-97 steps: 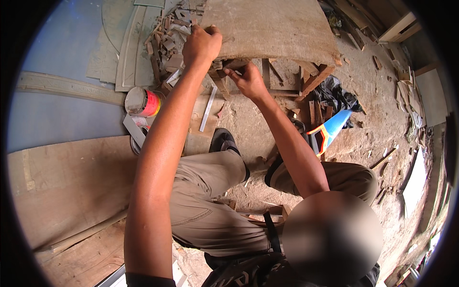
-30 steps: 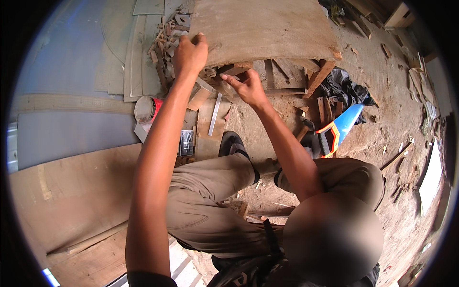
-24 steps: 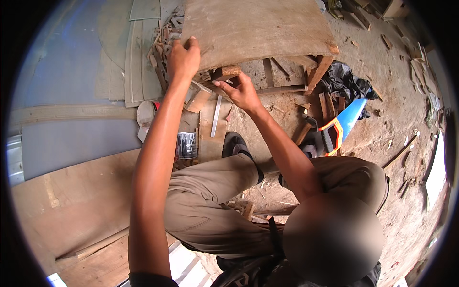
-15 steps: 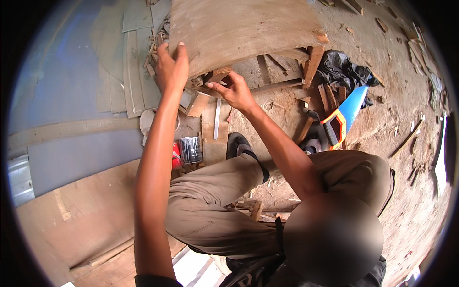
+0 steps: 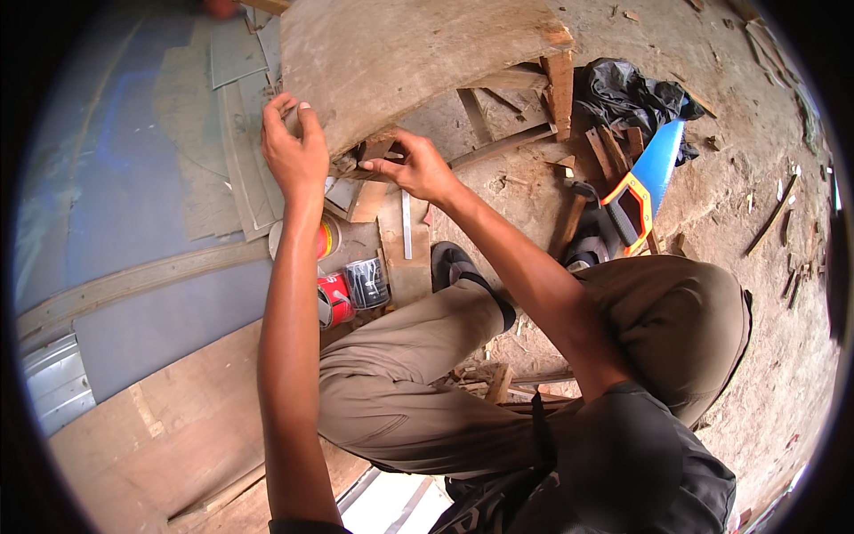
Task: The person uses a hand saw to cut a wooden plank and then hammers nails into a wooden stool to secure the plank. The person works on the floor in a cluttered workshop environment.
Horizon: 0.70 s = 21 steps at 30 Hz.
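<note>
A small wooden table (image 5: pixel 418 62) with a brown plywood top and rough legs stands tilted in front of me. My left hand (image 5: pixel 295 151) is at the top's left edge, its fingers curled around it. At the near left corner, my right hand (image 5: pixel 416 169) pinches the short wooden leg end (image 5: pixel 379 148) below the panel, thumb toward the corner. How far those fingertips wrap around the wood is partly hidden. Another leg (image 5: pixel 559 93) shows at the right corner, with a lower rail (image 5: pixel 503 147) running toward it.
To the right lie a handsaw (image 5: pixel 656 169) with a blue blade, a hammer (image 5: pixel 574 214) and a black plastic bag (image 5: pixel 627 93). Paint cans (image 5: pixel 366 283) stand beside my left forearm. A metal ruler (image 5: pixel 406 222) lies near my shoe (image 5: pixel 454 267). Wood scraps (image 5: pixel 783 214) litter the floor.
The view has shifted, so the table and both hands appear further left. My left hand's fingers look more bent at the edge; my right hand stays at the same corner.
</note>
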Tool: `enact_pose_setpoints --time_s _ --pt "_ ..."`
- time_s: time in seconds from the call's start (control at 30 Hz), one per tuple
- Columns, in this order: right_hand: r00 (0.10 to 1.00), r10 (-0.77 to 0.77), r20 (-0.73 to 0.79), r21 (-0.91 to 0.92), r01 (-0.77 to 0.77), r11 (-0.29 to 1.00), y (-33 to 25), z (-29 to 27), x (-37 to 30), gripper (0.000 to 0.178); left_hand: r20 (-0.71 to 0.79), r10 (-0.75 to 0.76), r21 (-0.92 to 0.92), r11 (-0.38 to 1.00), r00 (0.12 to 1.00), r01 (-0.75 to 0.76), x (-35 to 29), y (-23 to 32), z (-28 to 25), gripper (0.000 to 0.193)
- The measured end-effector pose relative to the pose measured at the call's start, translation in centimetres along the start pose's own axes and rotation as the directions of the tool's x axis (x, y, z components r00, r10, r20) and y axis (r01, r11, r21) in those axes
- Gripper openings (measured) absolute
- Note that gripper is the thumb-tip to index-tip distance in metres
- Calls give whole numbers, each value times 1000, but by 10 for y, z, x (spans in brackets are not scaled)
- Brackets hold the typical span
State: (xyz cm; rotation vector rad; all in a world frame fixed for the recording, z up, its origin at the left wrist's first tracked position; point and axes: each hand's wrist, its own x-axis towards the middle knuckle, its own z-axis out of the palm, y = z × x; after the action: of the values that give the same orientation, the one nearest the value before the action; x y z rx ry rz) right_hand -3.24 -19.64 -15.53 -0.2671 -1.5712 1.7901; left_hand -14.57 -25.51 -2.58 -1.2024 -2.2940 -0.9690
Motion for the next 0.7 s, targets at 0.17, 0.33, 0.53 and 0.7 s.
enact_pose_setpoints --time_s 0.17,0.33,0.53,0.7 --pt "999 13 50 -27 -12 1000 -13 -6 4 38 114 261 -75 964 958 -254 -6 -1 -10 35" --pt "995 -1 98 -102 11 995 -16 -12 7 38 326 537 27 817 778 -575 -10 17 -21 73" --pt "994 -21 108 -184 41 982 -17 -10 10 34 372 493 95 823 787 -560 -11 12 -21 74" --pt "992 -113 64 -44 116 992 -14 -14 12 33 373 495 -63 857 784 -511 -2 14 -20 55"
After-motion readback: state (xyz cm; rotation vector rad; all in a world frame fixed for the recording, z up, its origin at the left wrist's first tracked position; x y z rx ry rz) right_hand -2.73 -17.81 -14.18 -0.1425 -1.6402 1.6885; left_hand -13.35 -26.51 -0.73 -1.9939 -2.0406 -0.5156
